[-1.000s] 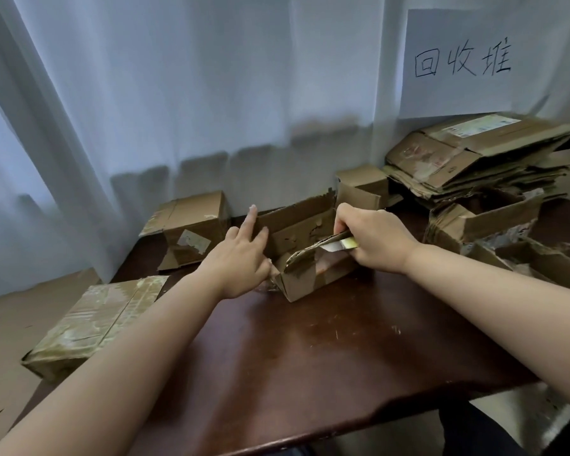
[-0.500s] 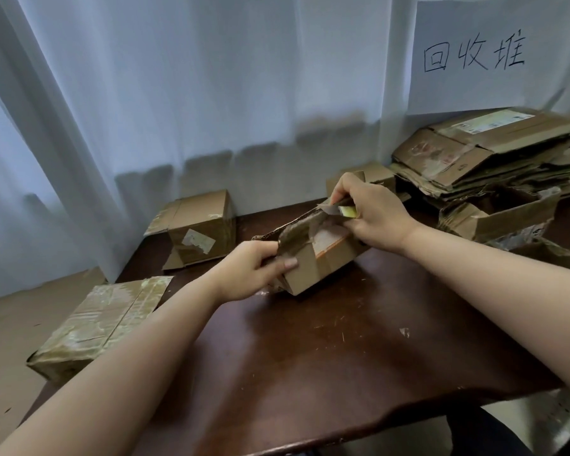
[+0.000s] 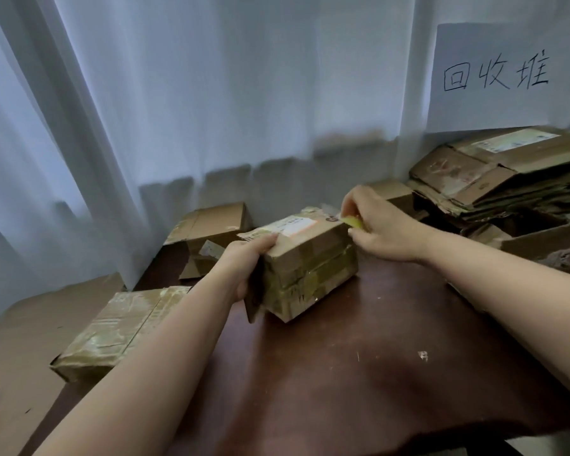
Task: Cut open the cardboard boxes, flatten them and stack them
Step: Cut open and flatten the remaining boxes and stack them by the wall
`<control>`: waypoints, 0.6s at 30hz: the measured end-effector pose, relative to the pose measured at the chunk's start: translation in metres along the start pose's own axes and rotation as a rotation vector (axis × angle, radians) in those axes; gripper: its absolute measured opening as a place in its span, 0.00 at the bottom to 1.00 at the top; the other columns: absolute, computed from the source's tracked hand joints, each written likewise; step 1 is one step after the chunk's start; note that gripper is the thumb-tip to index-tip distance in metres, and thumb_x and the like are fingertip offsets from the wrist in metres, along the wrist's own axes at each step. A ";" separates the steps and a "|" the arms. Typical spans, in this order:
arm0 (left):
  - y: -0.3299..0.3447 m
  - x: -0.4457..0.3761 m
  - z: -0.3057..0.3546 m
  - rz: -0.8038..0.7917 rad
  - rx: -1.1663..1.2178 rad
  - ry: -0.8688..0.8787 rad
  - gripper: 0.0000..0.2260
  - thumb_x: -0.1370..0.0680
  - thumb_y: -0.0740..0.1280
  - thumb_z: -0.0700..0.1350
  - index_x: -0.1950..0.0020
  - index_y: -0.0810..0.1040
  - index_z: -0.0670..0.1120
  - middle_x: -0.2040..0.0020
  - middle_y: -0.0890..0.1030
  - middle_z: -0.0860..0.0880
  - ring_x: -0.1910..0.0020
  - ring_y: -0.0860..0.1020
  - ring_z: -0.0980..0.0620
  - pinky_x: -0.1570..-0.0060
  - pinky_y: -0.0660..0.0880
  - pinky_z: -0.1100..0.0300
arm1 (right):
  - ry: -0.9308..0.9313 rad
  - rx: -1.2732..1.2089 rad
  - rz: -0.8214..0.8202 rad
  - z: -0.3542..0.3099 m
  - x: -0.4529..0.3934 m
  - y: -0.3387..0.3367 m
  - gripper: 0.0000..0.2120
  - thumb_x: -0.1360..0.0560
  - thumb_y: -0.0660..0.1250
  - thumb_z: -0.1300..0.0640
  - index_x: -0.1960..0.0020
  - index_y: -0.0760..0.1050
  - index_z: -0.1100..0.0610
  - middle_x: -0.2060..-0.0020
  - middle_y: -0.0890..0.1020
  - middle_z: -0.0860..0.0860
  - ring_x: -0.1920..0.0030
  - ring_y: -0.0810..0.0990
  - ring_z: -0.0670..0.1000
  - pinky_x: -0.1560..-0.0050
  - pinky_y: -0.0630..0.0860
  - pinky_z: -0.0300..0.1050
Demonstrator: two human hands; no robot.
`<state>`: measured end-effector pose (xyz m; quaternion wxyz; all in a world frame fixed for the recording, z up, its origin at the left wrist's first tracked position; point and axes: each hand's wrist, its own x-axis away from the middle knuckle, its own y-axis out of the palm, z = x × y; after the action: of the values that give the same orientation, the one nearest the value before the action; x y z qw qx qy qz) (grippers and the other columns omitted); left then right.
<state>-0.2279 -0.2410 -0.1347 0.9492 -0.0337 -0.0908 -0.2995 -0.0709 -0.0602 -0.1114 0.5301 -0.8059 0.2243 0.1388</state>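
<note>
A dark brown table (image 3: 359,373) fills the lower part of the view, its top scuffed and flecked with pale marks. Behind it hangs a white curtain (image 3: 211,93), and to the left of the table there is tan floor (image 3: 20,340).

Left of the table's middle, a flat taped parcel (image 3: 119,330) lies at the table's left edge. Farther back on the table sits a brown box (image 3: 211,232) with loose flaps. The left hand (image 3: 244,261) grips the left end of the box (image 3: 310,264) in the middle of the table, fingers curled over its top edge. This box rests on the table, closed, wrapped in yellowish tape, with a white label on top and a dark flap hanging at its left end.

At the box's right top corner the right hand (image 3: 382,228) pinches a small yellow cutter (image 3: 354,222). Right of the box, at the table's back corner, a pile of flattened cardboard (image 3: 494,179) lies beneath a white paper sign (image 3: 500,77) with handwritten characters, with opened boxes (image 3: 540,238) just in front of it
</note>
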 end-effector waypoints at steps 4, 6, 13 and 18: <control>-0.004 -0.006 -0.010 0.038 0.015 -0.011 0.18 0.28 0.75 0.49 0.43 0.79 0.41 0.50 0.84 0.43 0.51 0.83 0.46 0.50 0.80 0.52 | -0.139 -0.065 -0.083 0.002 0.018 0.026 0.10 0.24 0.65 0.63 0.45 0.69 0.56 0.56 0.73 0.46 0.56 0.74 0.46 0.55 0.69 0.37; -0.005 -0.008 -0.011 0.038 0.025 0.006 0.15 0.26 0.74 0.48 0.44 0.80 0.41 0.51 0.84 0.44 0.54 0.83 0.48 0.56 0.80 0.56 | -0.213 -0.021 -0.105 0.005 0.027 0.040 0.09 0.24 0.65 0.63 0.44 0.71 0.58 0.56 0.75 0.46 0.58 0.75 0.47 0.56 0.72 0.41; -0.004 -0.018 -0.011 0.004 -0.061 0.074 0.28 0.28 0.75 0.50 0.32 0.71 0.45 0.39 0.80 0.46 0.44 0.81 0.48 0.45 0.79 0.50 | -0.484 0.256 -0.002 0.004 0.037 0.076 0.08 0.23 0.55 0.53 0.48 0.70 0.53 0.58 0.80 0.50 0.70 0.79 0.55 0.77 0.74 0.48; -0.003 -0.024 -0.010 0.029 -0.063 0.039 0.24 0.27 0.74 0.49 0.34 0.71 0.46 0.42 0.81 0.47 0.49 0.81 0.49 0.56 0.79 0.55 | -0.518 0.314 0.070 0.000 0.028 0.089 0.08 0.27 0.64 0.59 0.50 0.69 0.53 0.62 0.78 0.50 0.73 0.77 0.55 0.82 0.70 0.45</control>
<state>-0.2473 -0.2316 -0.1488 0.9534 -0.0589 -0.0621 -0.2892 -0.0922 -0.0966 -0.1952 0.6827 -0.6436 0.1282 0.3214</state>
